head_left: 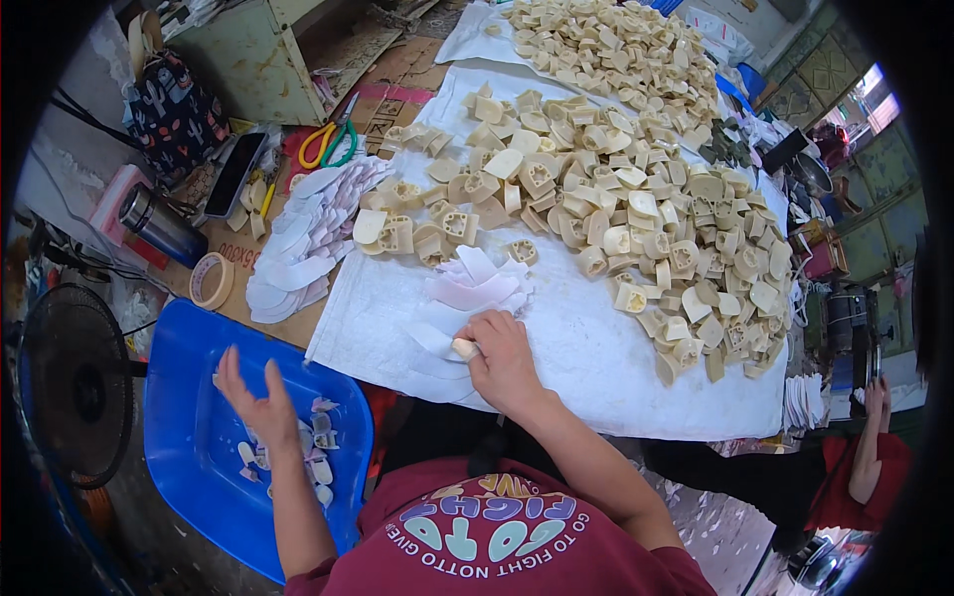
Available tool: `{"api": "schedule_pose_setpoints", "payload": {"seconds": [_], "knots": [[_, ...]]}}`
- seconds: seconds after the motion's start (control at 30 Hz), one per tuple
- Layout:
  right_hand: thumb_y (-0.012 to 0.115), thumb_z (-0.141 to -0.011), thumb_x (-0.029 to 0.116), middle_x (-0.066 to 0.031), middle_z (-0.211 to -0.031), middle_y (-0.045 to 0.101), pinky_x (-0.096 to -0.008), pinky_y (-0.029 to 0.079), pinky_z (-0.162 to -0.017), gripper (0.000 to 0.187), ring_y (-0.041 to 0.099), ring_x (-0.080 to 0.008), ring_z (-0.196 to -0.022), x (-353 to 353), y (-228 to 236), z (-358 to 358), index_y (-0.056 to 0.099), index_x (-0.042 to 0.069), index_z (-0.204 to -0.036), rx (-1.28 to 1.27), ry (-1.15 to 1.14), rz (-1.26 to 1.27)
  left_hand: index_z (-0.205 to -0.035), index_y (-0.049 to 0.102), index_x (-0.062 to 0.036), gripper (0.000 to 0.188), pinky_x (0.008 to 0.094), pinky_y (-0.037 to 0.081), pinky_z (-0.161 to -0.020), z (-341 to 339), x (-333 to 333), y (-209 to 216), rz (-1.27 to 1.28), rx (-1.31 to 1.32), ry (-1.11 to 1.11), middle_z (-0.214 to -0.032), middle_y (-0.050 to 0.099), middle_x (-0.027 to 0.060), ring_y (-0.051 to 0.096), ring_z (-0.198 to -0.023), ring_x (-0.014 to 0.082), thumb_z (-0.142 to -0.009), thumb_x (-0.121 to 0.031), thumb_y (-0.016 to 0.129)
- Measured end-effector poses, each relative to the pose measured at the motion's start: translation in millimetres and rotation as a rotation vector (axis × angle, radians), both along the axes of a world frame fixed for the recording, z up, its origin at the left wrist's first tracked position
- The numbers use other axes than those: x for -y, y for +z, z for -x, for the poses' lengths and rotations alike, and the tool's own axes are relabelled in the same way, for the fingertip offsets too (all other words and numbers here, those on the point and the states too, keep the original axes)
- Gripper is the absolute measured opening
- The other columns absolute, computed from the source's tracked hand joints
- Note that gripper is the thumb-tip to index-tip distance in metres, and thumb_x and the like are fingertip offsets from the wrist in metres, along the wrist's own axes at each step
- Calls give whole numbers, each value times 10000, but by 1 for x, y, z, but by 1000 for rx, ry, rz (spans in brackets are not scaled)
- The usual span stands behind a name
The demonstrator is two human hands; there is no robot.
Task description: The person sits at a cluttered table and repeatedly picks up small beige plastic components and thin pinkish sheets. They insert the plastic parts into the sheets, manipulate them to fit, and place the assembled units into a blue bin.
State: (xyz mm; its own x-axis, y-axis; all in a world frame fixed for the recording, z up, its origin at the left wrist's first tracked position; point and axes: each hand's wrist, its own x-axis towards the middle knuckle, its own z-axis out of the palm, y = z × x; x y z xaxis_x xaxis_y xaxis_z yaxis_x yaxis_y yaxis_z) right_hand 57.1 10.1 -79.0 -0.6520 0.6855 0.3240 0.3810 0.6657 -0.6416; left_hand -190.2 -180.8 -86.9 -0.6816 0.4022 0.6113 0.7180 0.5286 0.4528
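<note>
My right hand is closed, its fingers curled down over a small fan of thin white curved cut-outs on the white sheet. A small cream tip shows at its thumb; I cannot tell whether this is a held piece or a thumb covering. Fingers spread, my left hand hangs over the blue plastic basin and holds nothing I can see. Inside the basin lie several small moulded pieces with white coverings. A large heap of cream moulded blocks covers the sheet beyond my right hand.
A stack of white cut-outs, a tape roll, scissors, a phone and a flask lie on the left. A black fan stands beside the basin. Another person is at the right.
</note>
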Motion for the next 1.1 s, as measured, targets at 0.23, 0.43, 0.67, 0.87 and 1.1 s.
{"api": "schedule_pose_setpoints", "payload": {"seconds": [0.23, 0.43, 0.67, 0.87, 1.1], "knots": [[614, -764, 16, -117, -1025, 617, -391, 439, -833, 155, 579, -321, -949, -8, 13, -22, 602, 39, -917, -494, -148, 236, -970, 656, 25, 154, 289, 519, -734, -107, -110, 47, -67, 1125, -834, -896, 672, 69, 631, -814, 146, -905, -105, 603], [664, -726, 30, -128, -1044, 622, -387, 449, -864, 230, 582, -323, -994, -45, 31, -75, 604, 52, -947, -221, -126, -222, -1165, 606, 36, 303, 355, 603, -719, -139, -156, 42, -120, 1703, -969, -1080, 658, 139, 661, -948, 232, -950, -173, 566], [737, -662, 71, -109, -922, 564, -426, 433, -769, 398, 552, -327, -885, -117, 18, -76, 557, 37, -1015, 98, -515, -387, -1212, 544, 52, 330, 421, 537, -919, -148, -184, 61, -528, 1868, -947, -1247, 562, 218, 561, -1175, 305, -961, -157, 498], [660, -678, 29, -126, -995, 569, -427, 426, -829, 401, 550, -324, -941, -100, 7, -101, 560, 29, -1066, -153, -472, -340, -1321, 456, 16, 416, 434, 481, -975, -170, -221, 75, -599, 2008, -1031, -1291, 541, 184, 546, -1189, 292, -991, -236, 429], [566, -635, -59, -200, -1095, 584, -443, 432, -894, 537, 554, -373, -1015, -56, 12, -131, 543, -20, -1171, 5, -483, -271, -1379, 442, -34, 463, 368, 456, -973, -232, -276, 50, -285, 1678, -1334, -1310, 555, 128, 548, -1197, 222, -1015, -318, 415]]}}
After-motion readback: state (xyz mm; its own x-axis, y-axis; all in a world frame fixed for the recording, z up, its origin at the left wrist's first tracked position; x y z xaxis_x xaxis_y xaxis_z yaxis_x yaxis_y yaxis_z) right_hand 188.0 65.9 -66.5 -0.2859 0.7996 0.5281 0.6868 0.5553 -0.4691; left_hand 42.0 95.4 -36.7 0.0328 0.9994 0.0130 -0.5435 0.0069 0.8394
